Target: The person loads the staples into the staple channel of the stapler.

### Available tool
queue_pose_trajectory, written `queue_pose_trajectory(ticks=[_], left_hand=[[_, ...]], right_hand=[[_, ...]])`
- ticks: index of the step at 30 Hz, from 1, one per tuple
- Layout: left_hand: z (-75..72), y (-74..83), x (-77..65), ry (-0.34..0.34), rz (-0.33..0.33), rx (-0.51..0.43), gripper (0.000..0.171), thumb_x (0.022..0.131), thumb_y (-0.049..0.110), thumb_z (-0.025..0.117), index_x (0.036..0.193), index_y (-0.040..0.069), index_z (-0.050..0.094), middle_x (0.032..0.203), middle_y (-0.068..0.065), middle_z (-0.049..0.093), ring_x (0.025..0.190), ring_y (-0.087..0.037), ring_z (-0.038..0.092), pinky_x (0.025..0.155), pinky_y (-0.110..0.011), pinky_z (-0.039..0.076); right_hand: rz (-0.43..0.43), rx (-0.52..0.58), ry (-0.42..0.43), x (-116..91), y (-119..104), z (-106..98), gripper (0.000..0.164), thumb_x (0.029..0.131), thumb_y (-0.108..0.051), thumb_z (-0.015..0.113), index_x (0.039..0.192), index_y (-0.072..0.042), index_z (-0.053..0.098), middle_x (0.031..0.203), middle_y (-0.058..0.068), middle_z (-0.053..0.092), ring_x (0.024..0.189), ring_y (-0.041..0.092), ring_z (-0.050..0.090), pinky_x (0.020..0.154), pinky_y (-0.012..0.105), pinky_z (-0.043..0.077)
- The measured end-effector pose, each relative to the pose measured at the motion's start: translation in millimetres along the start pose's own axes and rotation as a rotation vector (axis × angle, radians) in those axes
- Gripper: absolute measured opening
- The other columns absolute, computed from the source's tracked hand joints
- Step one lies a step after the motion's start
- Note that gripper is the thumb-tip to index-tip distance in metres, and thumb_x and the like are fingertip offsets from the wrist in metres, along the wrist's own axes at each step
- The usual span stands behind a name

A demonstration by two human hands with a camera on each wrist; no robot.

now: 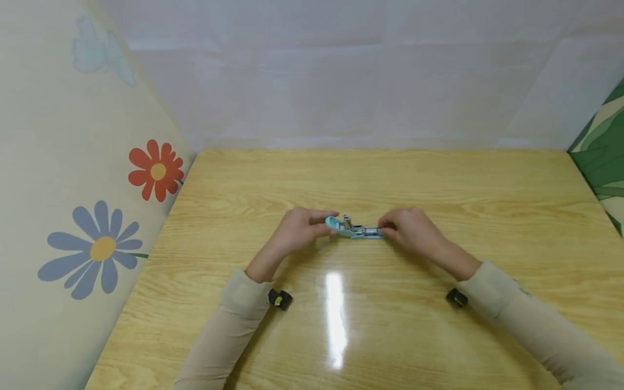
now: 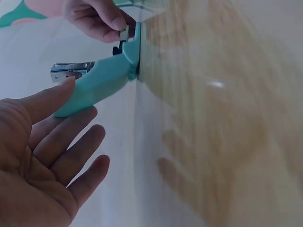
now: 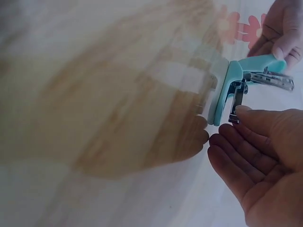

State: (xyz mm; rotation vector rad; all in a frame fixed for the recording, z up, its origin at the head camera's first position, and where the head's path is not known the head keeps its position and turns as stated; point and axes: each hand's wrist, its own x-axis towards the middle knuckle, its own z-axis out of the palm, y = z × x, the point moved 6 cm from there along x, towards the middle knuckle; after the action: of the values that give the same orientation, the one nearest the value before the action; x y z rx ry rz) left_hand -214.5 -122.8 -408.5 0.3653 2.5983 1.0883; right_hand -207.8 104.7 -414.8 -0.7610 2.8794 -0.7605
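Note:
A teal stapler (image 1: 345, 232) is spread wide open on the table between the two hands. Thumb and fingers of my left hand (image 1: 298, 230) pinch its raised teal cover (image 2: 99, 82) at the left end; the lower fingers of that hand stretch out loosely in the left wrist view. At the other end, my right hand (image 1: 414, 232) pinches the tip of the metal staple channel (image 3: 237, 100) between thumb and index finger. A second metal part (image 3: 272, 80) juts out by the cover. The flat base (image 3: 221, 97) lies against the tabletop. Whether staples sit in the channel cannot be told.
The wood-grain table (image 1: 400, 179) reflects a bright strip of light. A white sheet (image 1: 341, 92) hangs behind it. On the left stands a panel with a red flower (image 1: 157, 171) and a blue flower (image 1: 99, 250); green leaves (image 1: 604, 157) decorate the right side.

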Motion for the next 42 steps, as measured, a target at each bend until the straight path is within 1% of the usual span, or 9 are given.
queue_pose_trajectory(ticks=[4,6,12,14,17,22,26,36,42], left_hand=[[4.8,11.4,0.8,0.060,0.013,-0.032,0.044,0.090,0.034,0.078,0.131,0.023,0.070,0.123,-0.003,0.074,0.088,-0.016,0.074,0.078,-0.033,0.058],[11.4,17.1,2.1,0.074,0.030,-0.060,0.044,0.089,0.033,0.079,0.131,0.020,0.070,0.122,-0.003,0.074,0.111,-0.019,0.072,0.092,-0.036,0.059],[28.1,28.7,3.0,0.098,0.100,0.045,0.037,0.090,0.029,0.078,0.126,0.020,0.073,0.124,-0.001,0.073,0.116,-0.020,0.070,0.094,-0.036,0.058],[28.6,30.3,2.6,0.122,0.107,0.113,0.035,0.089,0.029,0.078,0.123,0.022,0.075,0.123,0.000,0.073,0.115,-0.019,0.070,0.096,-0.038,0.057],[28.9,33.2,3.6,0.131,0.133,0.212,0.033,0.088,0.029,0.080,0.120,0.023,0.076,0.121,0.000,0.075,0.086,-0.016,0.072,0.090,-0.037,0.058],[31.4,41.9,8.8,0.102,0.202,0.376,0.032,0.089,0.032,0.078,0.120,0.024,0.076,0.119,-0.001,0.075,0.055,-0.010,0.042,0.063,-0.028,0.049],[33.2,48.5,14.5,0.063,0.193,0.433,0.032,0.089,0.033,0.078,0.120,0.025,0.076,0.119,-0.003,0.075,0.058,-0.010,0.046,0.056,-0.026,0.043],[43.0,60.1,23.3,-0.019,0.157,0.542,0.032,0.091,0.036,0.076,0.122,0.031,0.074,0.121,-0.003,0.075,0.082,-0.018,0.067,0.063,-0.032,0.053],[47.9,69.3,22.7,-0.019,0.234,0.584,0.031,0.092,0.033,0.075,0.122,0.028,0.074,0.116,-0.003,0.077,0.079,-0.017,0.066,0.064,-0.031,0.055]], right_hand=[[-0.006,0.003,0.001,0,-2,1,0.010,0.092,-0.016,0.075,0.099,-0.009,0.078,0.095,0.007,0.079,0.083,0.018,0.072,0.079,0.038,0.060],[-0.015,0.003,-0.001,-1,-2,2,0.010,0.091,-0.016,0.076,0.098,-0.009,0.079,0.094,0.007,0.079,0.082,0.018,0.072,0.078,0.038,0.060],[-0.037,0.002,-0.003,-5,-3,6,0.013,0.090,-0.016,0.077,0.100,-0.008,0.079,0.096,0.007,0.079,0.082,0.018,0.072,0.076,0.037,0.060],[-0.047,0.004,-0.006,-6,-4,8,0.015,0.090,-0.016,0.077,0.103,-0.007,0.079,0.098,0.008,0.079,0.084,0.019,0.073,0.078,0.039,0.060],[-0.048,0.002,-0.005,-7,-3,10,0.017,0.090,-0.015,0.077,0.105,-0.007,0.078,0.100,0.008,0.079,0.088,0.022,0.074,0.082,0.042,0.060],[-0.038,0.001,0.012,-6,-1,9,0.016,0.090,-0.015,0.077,0.104,-0.007,0.078,0.100,0.009,0.079,0.090,0.024,0.075,0.083,0.043,0.060],[-0.027,0.003,0.012,-5,1,8,0.016,0.090,-0.014,0.077,0.103,-0.007,0.079,0.099,0.009,0.079,0.090,0.024,0.074,0.083,0.043,0.060],[-0.035,-0.010,0.022,-3,2,6,0.011,0.087,-0.017,0.080,0.093,-0.008,0.077,0.088,0.004,0.073,0.077,0.015,0.066,0.072,0.037,0.057],[-0.034,-0.036,0.030,-5,3,5,0.012,0.087,-0.017,0.079,0.095,-0.008,0.077,0.088,0.004,0.072,0.077,0.016,0.065,0.072,0.037,0.056]])
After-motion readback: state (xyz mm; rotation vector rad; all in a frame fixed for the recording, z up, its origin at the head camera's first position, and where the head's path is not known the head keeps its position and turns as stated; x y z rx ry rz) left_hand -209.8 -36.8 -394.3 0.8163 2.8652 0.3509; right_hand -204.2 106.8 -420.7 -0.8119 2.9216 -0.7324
